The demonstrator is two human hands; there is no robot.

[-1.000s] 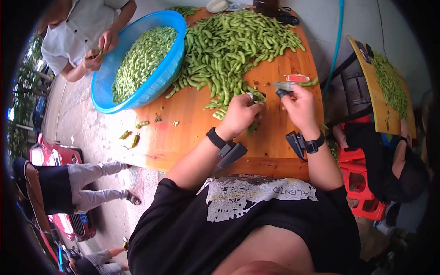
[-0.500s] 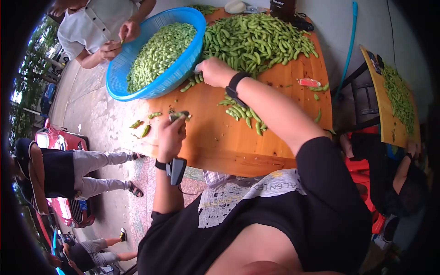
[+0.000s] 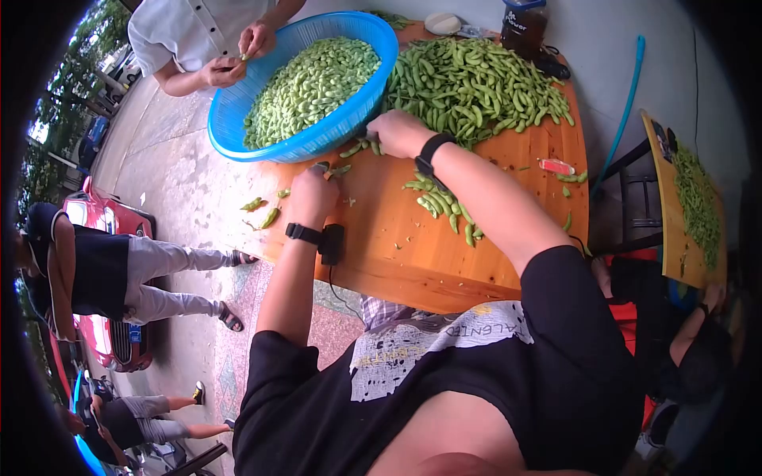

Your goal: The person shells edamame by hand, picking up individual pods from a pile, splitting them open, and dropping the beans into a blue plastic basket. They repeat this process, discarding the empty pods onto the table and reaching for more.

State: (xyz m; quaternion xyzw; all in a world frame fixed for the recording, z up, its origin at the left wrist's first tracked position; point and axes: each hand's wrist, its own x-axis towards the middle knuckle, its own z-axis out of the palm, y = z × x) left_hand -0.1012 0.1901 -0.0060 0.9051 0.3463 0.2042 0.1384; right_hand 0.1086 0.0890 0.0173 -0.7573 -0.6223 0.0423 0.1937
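My left hand [image 3: 314, 195] is closed over the near left part of the wooden table [image 3: 381, 262]. A small dark tip shows at its fingers, and a green soybean pod [image 3: 341, 170] lies just beside it. My right hand [image 3: 399, 133] is closed beside the lower right side of a blue plastic basket [image 3: 225, 147]. Something small and dark grey shows at its fingertips, too small to name. Many soybean pods [image 3: 317, 87] fill the basket. A large heap of soybean pods [image 3: 484, 87] lies beyond my right hand, and a smaller group of pods [image 3: 440, 202] lies below its wrist.
Across the basket, another person's hands [image 3: 238, 59] pinch a small pod. A dark-filled jar [image 3: 524, 28] stands behind the heap, and a red-and-white packet [image 3: 556, 166] lies at right. A second table with pods [image 3: 697, 206] stands farther right. People and a red car [image 3: 111, 278] are at left.
My left hand has moved up toward the basket and the dark thing in it shows less. My right hand stays by the basket's side. The whole view has shifted slightly.
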